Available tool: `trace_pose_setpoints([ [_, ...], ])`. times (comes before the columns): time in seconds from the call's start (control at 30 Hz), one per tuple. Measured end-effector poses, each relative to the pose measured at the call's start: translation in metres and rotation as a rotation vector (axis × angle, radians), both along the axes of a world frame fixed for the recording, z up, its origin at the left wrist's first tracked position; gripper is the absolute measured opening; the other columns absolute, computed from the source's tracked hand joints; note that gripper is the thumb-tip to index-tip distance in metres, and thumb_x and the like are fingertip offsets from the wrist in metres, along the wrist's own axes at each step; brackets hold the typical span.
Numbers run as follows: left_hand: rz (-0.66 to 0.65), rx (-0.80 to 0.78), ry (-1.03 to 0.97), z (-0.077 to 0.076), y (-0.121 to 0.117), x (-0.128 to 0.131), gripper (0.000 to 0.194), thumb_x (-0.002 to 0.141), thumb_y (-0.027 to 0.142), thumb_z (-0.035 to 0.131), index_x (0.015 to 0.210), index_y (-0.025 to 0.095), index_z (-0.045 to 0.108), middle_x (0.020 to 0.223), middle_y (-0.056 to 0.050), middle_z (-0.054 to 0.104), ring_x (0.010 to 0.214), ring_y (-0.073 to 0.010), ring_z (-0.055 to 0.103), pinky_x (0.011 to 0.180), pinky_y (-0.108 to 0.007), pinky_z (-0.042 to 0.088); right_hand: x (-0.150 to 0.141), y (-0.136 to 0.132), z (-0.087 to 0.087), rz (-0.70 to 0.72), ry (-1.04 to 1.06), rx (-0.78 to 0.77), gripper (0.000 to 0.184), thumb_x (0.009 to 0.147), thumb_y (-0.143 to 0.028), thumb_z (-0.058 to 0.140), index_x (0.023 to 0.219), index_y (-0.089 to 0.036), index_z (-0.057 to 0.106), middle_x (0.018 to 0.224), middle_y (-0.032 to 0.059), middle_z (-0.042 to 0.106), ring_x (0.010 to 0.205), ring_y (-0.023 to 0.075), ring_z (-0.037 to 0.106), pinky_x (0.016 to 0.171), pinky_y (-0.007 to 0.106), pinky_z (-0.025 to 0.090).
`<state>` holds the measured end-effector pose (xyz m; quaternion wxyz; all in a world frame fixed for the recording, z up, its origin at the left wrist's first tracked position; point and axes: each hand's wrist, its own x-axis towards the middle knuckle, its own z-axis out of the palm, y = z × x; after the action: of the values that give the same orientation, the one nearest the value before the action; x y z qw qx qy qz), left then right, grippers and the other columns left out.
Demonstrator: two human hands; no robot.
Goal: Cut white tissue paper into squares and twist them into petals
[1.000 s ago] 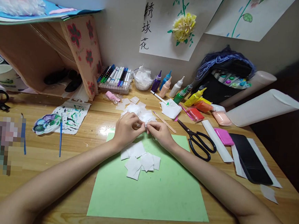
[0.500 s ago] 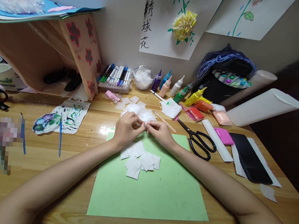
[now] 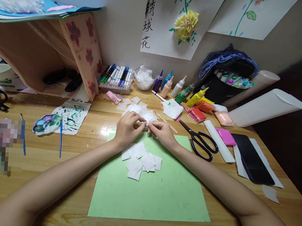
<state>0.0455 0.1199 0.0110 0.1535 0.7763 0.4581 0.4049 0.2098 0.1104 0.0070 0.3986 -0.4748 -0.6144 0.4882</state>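
Note:
My left hand (image 3: pixel 127 128) and my right hand (image 3: pixel 162 133) meet over the far edge of a green paper sheet (image 3: pixel 155 193). Both pinch one small white tissue piece (image 3: pixel 144 123) between their fingertips. Just behind the hands lies a heap of crumpled white tissue (image 3: pixel 140 110). Below the hands, several flat white tissue squares (image 3: pixel 142 161) are scattered on the green sheet.
Black scissors (image 3: pixel 199 141) and a wooden stick (image 3: pixel 166 122) lie right of the hands. Paint bottles (image 3: pixel 180 91), a marker tray (image 3: pixel 115 77) and a bowl of tissue (image 3: pixel 144 79) line the wall. A paint-stained paper (image 3: pixel 72 115), palette (image 3: pixel 47 123) and brushes (image 3: pixel 60 139) sit left; a black phone (image 3: pixel 253 159) right.
The hands have shifted very slightly away from me, fingers working the small tissue piece; everything else stays where it was.

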Motion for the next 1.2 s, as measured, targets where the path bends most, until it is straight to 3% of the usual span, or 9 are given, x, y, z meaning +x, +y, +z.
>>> trace_pose_setpoints([
  [0.47, -0.072, 0.074, 0.059, 0.0020, -0.0029, 0.0007, 0.021, 0.087, 0.029, 0.052, 0.081, 0.020, 0.070, 0.076, -0.003, 0.062, 0.073, -0.0148, 0.052, 0.066, -0.029, 0.040, -0.0023, 0.0001, -0.0027, -0.068, 0.055, -0.002, 0.028, 0.078, -0.039, 0.060, 0.065, -0.015, 0.063, 0.058, -0.0001, 0.056, 0.049, 0.0091, 0.044, 0.046, 0.023, 0.033],
  [0.87, -0.048, -0.028, -0.009, 0.0020, -0.0003, 0.0007, 0.015, 0.084, 0.027, 0.054, 0.076, 0.019, 0.064, 0.076, -0.003, 0.059, 0.077, -0.0158, 0.053, 0.069, -0.029, 0.041, -0.0029, -0.0016, 0.0008, -0.042, 0.021, 0.019, 0.027, 0.079, -0.038, 0.058, 0.066, -0.015, 0.063, 0.058, -0.0001, 0.054, 0.050, 0.0094, 0.043, 0.046, 0.023, 0.031],
  [1.2, -0.006, -0.152, -0.145, 0.0012, 0.0062, -0.0012, 0.018, 0.086, 0.028, 0.053, 0.073, 0.017, 0.059, 0.070, -0.001, 0.060, 0.063, -0.0113, 0.050, 0.059, -0.025, 0.039, -0.0031, -0.0019, 0.0011, -0.048, -0.027, 0.044, 0.023, 0.080, -0.035, 0.057, 0.070, -0.015, 0.062, 0.058, -0.0011, 0.052, 0.050, 0.0092, 0.041, 0.048, 0.023, 0.032],
])
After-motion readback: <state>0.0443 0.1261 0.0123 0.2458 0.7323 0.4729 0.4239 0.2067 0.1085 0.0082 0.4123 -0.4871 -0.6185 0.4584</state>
